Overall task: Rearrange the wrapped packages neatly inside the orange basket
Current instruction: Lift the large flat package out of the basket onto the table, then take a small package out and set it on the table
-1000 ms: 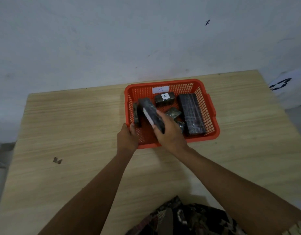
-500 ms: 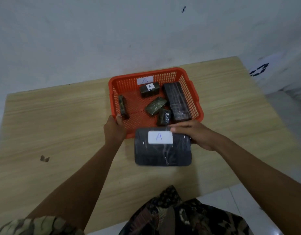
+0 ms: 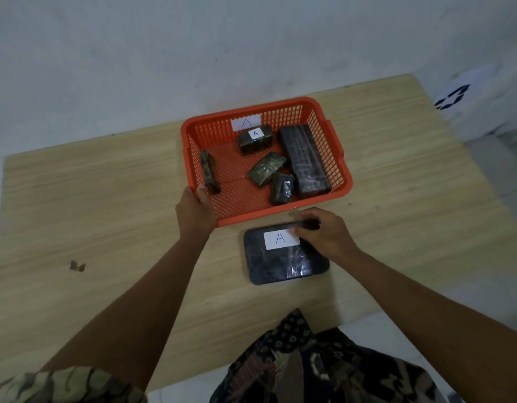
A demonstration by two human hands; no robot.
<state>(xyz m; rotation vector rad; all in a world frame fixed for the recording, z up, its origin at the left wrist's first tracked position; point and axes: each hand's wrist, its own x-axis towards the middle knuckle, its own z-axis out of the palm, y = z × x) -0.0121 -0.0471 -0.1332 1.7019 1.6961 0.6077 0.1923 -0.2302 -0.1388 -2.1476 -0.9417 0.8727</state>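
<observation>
An orange basket stands on the wooden table, holding several dark wrapped packages. A long black package lies along its right wall, a small labelled package at the back, a thin package on edge at the left, and two small ones in the middle. My left hand grips the basket's near left corner. A large flat black package with a white "A" label lies on the table in front of the basket. My right hand holds its far right edge.
The table's front edge runs just before my patterned clothing. A white wall rises behind the table. A small dark mark is on the tabletop at the left. A white sheet with black marks is at the far right.
My right hand lifted the large flat package out of the basket and laid it label-up on the table in front. My left hand stayed on the basket corner.
</observation>
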